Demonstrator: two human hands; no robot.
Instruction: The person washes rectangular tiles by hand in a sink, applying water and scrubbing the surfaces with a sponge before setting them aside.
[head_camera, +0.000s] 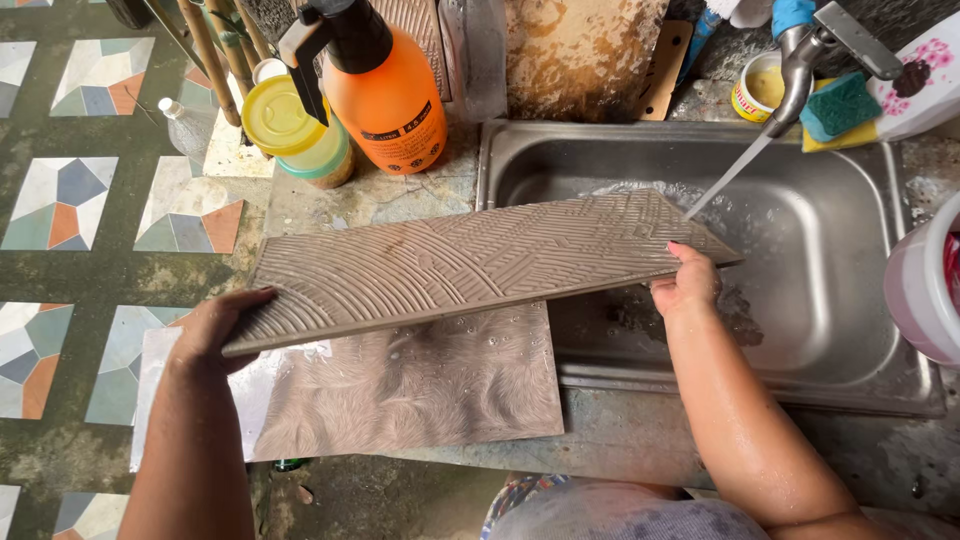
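Note:
A long grey-brown textured mat (470, 262) with raised curved and hatched lines is held level across the counter and the steel sink (850, 290). My left hand (212, 328) grips its left end over the counter edge. At the mat's right end, over the basin, my right hand (686, 283) holds the near edge. Water runs from the tap (800, 75) onto the mat's far right corner. A second, wet textured sheet (410, 385) lies flat on the counter beneath it.
An orange spray bottle (385, 90) and a jar with a yellow lid (290, 125) stand behind the mat. A green-and-yellow sponge (838, 108) and a small yellow tub (758, 88) sit by the tap. A pink-white bucket (925, 290) is at right. Patterned floor tiles (60, 200) lie left.

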